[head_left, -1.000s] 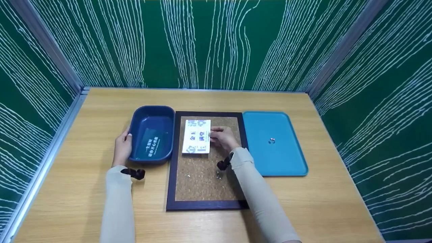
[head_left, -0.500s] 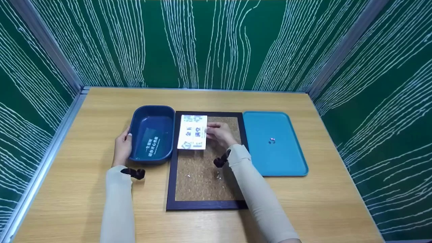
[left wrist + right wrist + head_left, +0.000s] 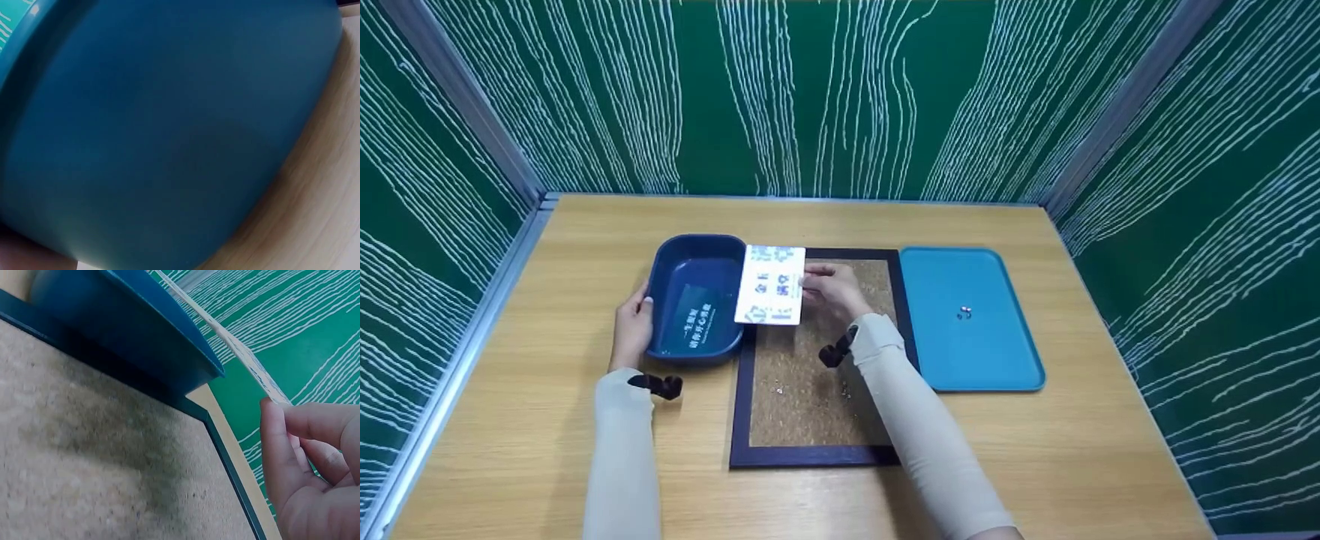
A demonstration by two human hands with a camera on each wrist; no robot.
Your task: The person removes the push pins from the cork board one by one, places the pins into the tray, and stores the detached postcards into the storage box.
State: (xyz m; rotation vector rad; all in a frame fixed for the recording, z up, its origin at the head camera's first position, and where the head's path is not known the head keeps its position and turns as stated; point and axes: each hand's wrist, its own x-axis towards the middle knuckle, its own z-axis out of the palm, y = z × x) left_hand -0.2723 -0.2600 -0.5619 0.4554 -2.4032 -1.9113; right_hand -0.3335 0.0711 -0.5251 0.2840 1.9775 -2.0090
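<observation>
My right hand pinches a white card with blue printed characters by its right edge. Held up above the surface, the card overlaps the right rim of a dark blue plastic bin in the head view. From the right wrist it shows nearly edge-on, pinched between thumb and fingers. My left hand grips the bin's left side, thumb at the rim. Inside the bin lies a dark green card with white writing. The bin's outer wall fills most of the left wrist view.
Right of the bin lies a cork board in a dark frame, bearing a few tiny shiny bits. Beside it, a turquoise tray holds several small pins. Green panels with white lines enclose the wooden table.
My right hand has carried the white card leftward and away from me, from over the cork board to the bin's right rim. The left hand and bin have stayed in place.
</observation>
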